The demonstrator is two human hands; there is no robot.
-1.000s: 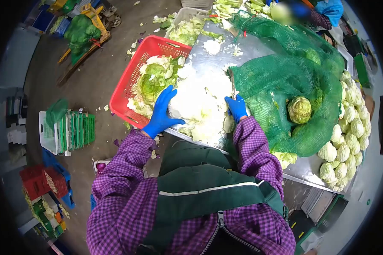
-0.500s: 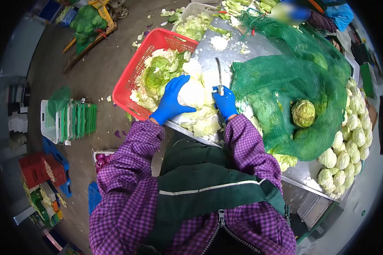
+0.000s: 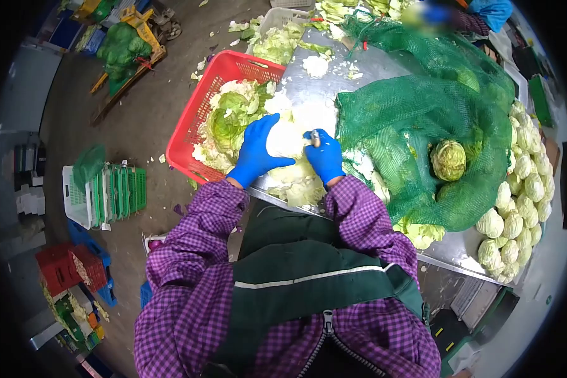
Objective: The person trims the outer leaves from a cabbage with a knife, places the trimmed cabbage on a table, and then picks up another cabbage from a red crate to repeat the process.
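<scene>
My left hand (image 3: 257, 152), in a blue glove, is wrapped round the left side of a pale cabbage (image 3: 285, 140) at the table's near left edge. My right hand (image 3: 326, 156), also gloved in blue, is closed round a knife (image 3: 315, 138) at the cabbage's right side. Only the handle end shows clearly; the blade is lost in the glare or hidden. Loose cabbage leaves (image 3: 298, 193) lie under and in front of the cabbage. Left of it, a red crate (image 3: 184, 123) holds trimmed leaves.
A green net sack (image 3: 384, 107) spreads over the metal table (image 3: 359, 60), with an untrimmed cabbage (image 3: 448, 160) on it. Several pale cabbages (image 3: 513, 220) are piled at the right. Another person's sleeve (image 3: 469, 24) shows at the far side. Crates (image 3: 75, 189) stand on the floor at left.
My right hand has moved left, bringing the knife against the cabbage's right side. The blade, which pointed away from me over the table, no longer shows. My left hand keeps its hold.
</scene>
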